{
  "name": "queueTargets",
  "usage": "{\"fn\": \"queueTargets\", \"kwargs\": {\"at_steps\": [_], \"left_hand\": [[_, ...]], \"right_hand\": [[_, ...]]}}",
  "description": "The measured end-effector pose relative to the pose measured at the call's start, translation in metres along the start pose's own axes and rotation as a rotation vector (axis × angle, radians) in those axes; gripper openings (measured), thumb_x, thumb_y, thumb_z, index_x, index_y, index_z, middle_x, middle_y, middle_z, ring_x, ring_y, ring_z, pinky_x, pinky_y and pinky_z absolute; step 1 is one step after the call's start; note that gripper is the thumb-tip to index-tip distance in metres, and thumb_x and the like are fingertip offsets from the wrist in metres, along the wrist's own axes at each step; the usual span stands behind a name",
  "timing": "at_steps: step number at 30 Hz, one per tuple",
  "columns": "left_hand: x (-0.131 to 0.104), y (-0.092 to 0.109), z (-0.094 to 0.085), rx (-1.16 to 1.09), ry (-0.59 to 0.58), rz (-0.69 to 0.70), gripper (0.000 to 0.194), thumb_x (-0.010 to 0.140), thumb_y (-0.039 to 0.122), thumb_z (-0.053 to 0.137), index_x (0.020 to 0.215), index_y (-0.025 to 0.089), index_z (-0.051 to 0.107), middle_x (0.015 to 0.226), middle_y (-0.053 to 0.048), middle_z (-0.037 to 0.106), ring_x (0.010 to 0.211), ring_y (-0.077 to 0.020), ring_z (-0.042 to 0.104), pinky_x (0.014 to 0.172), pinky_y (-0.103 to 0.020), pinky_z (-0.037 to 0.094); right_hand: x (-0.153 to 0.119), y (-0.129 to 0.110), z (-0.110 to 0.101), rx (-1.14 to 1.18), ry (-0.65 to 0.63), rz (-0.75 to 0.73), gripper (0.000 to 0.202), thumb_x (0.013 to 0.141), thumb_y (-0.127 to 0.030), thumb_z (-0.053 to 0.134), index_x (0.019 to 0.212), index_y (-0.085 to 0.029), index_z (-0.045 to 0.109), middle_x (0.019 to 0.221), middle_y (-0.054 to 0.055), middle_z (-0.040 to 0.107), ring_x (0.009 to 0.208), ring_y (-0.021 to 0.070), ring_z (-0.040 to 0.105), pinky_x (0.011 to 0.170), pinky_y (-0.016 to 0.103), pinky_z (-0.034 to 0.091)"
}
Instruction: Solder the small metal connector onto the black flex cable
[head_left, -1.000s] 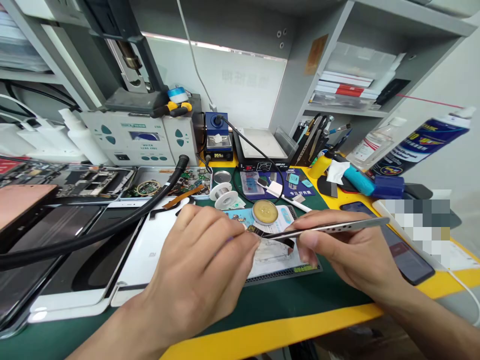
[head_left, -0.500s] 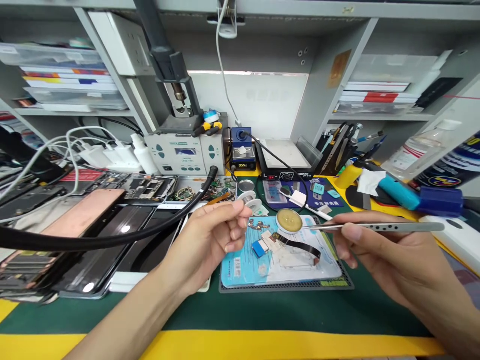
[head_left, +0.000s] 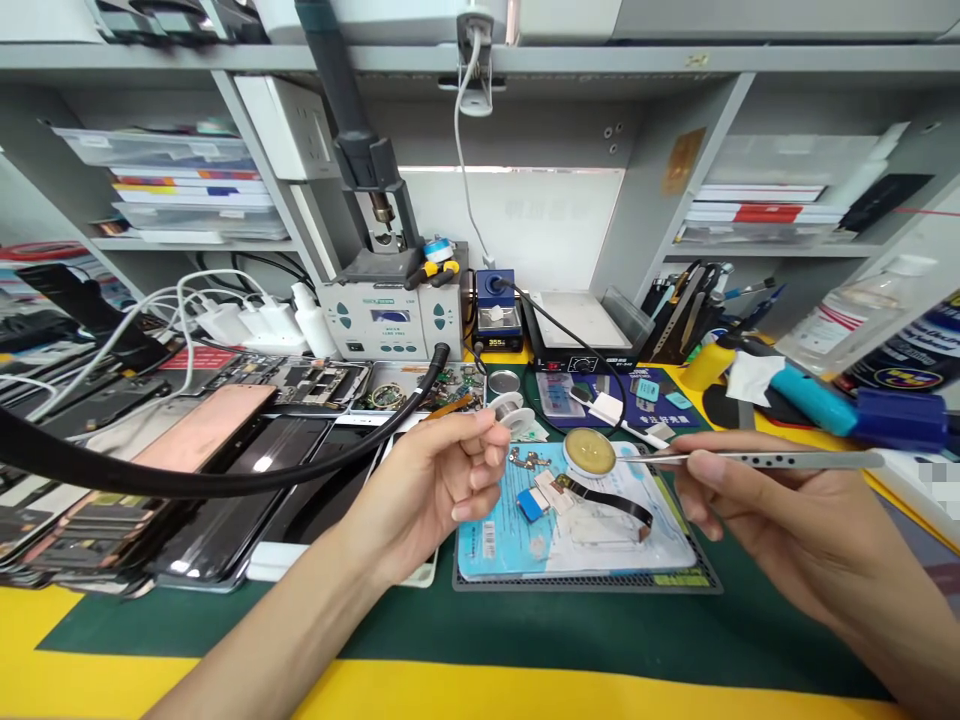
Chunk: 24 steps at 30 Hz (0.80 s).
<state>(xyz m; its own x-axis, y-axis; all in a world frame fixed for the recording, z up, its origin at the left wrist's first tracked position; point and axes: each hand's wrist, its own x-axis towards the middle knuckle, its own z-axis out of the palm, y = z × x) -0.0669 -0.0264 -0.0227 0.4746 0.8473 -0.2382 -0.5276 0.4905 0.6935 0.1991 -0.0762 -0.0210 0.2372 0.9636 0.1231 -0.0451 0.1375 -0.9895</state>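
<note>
The left hand curls loosely over the tabletop; whether it pinches anything is unclear. The right hand is clamped on tweezers, held level, seemingly for fine control. Between the hands, a dark ribbon cable lies on a packet, presumably for easy reach. Beyond, a round tin sits by the tweezers' tips, contact uncertain. Past the left hand, a white spool is partly hidden.

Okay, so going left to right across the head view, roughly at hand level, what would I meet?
Pink phone panel → left hand → small blue piece → round yellow-topped tin → right hand holding metal tweezers.
</note>
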Motion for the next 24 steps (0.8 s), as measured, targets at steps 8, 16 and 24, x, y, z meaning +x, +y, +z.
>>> {"fn": "queueTargets", "kwargs": {"at_steps": [8,16,24], "left_hand": [[0.001,0.002,0.0,0.006,0.004,0.016,0.026,0.072,0.027,0.093,0.065,0.01,0.075,0.061,0.001,0.055,0.049,-0.0048,0.043,0.034,-0.013,0.034],[0.001,0.001,-0.001,0.019,0.006,0.023,0.027,0.069,0.029,0.095,0.064,0.01,0.076,0.06,0.001,0.054,0.049,-0.0045,0.042,0.033,-0.012,0.031],[-0.001,0.003,-0.001,0.031,0.003,0.029,0.029,0.071,0.029,0.094,0.065,0.01,0.075,0.06,0.001,0.052,0.05,-0.0045,0.041,0.034,-0.013,0.032]], "right_hand": [[0.002,0.005,-0.004,0.01,0.003,0.03,0.034,0.054,-0.043,0.104,0.076,-0.021,0.089,0.052,0.009,0.064,0.047,0.0196,0.059,0.038,0.027,0.049],[0.003,0.007,-0.007,0.013,0.007,0.059,0.034,0.057,-0.041,0.104,0.079,-0.019,0.089,0.058,0.008,0.065,0.051,0.0182,0.058,0.04,0.026,0.048],[0.006,0.009,-0.008,0.006,0.003,0.073,0.034,0.059,-0.04,0.104,0.081,-0.019,0.089,0.059,0.009,0.066,0.053,0.0187,0.058,0.042,0.027,0.048]]}}
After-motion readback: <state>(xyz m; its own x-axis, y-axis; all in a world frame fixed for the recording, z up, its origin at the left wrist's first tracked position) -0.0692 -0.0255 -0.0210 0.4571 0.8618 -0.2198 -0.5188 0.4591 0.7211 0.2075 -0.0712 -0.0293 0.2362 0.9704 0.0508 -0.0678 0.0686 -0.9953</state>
